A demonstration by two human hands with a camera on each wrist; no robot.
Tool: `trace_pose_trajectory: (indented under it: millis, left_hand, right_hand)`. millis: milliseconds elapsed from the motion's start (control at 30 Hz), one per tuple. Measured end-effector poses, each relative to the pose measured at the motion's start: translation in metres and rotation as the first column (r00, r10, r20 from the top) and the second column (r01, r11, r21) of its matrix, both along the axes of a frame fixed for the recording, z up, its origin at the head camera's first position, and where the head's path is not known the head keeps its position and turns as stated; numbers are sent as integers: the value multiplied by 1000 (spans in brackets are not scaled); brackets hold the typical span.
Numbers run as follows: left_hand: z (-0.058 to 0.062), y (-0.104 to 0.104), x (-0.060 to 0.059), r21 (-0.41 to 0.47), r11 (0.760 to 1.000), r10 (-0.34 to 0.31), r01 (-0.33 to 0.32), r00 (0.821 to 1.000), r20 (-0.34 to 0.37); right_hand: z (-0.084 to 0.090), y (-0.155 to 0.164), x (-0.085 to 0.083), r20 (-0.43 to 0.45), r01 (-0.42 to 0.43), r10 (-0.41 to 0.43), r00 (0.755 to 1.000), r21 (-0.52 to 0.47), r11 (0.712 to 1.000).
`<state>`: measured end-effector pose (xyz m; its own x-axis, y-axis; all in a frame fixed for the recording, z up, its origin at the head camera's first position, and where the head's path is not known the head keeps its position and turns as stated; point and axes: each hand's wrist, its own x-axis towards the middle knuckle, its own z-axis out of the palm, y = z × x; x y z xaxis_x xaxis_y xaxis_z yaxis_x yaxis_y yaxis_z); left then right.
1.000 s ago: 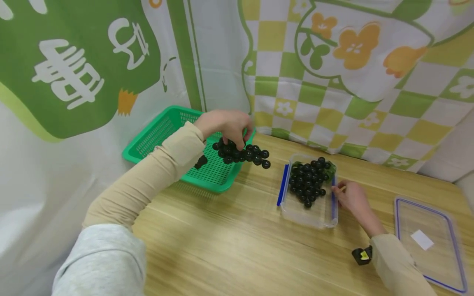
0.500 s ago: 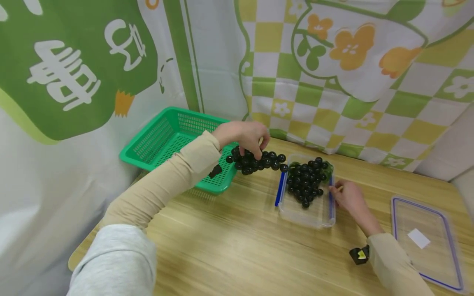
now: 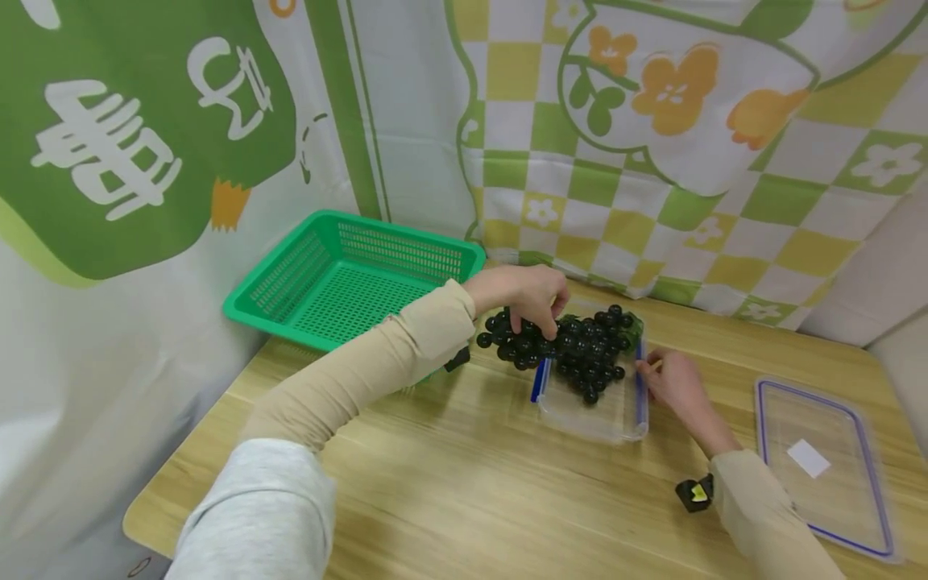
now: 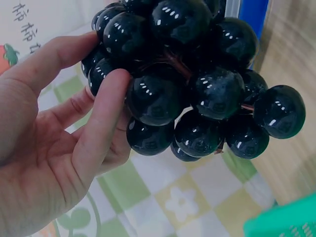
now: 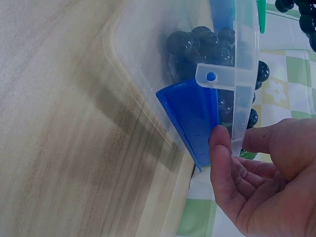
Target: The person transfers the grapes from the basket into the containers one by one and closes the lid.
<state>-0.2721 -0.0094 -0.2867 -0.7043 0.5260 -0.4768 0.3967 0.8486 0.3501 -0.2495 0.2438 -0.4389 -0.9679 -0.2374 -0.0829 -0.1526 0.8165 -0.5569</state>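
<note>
My left hand grips a bunch of black grapes from above, right at the left rim of a clear plastic box with blue side clips. The left wrist view shows my fingers curled round the shiny bunch. Another bunch of black grapes lies in the box's far half. My right hand rests against the box's right side, its thumb touching the blue clip and the clear rim.
A green mesh basket stands at the table's back left against a green-and-yellow printed cloth. The box's clear lid with a white label lies flat at the right. A small black-and-yellow object sits by my right sleeve.
My left hand has carried the grape bunch rightward from above the green basket to the left rim of the clear box. My right hand stayed at the box's right side.
</note>
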Motion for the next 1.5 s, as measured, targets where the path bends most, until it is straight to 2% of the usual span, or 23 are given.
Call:
trace_pose_trajectory:
  millis: [133,367,467,667,933,1133,1300,1500]
  left_hand:
    - [-9,15,2,37,999,16,-17,1000,6]
    - [-26,43,6,116,981,157,-157,988,2]
    - [-32,53,8,108,974,200,-198,980,-9]
    - [-44,69,11,85,970,230,-228,973,-12]
    - [-57,80,12,135,950,282,-283,959,23]
    - [-68,83,12,168,943,289,-289,957,24]
    - [-80,86,12,179,936,300,-302,953,37]
    - [-99,89,11,160,923,349,-350,936,39]
  right_hand:
    - [0,0,-1,2,0,0,1000,0,1000]
    - [-2,0,-3,-12,9,-9,1000,-9,1000]
    - [-2,-1,-3,-14,13,-13,1000,-6,1000]
    - [-2,-2,-4,0,20,-20,1000,-7,1000]
    - [-1,1,-3,-60,17,-17,998,-14,1000]
    - [-1,1,-2,-12,27,-27,1000,-17,999]
    - [-1,2,-1,-37,39,-39,999,-2,999]
    - [-2,2,-2,-9,40,-40,999,-19,999]
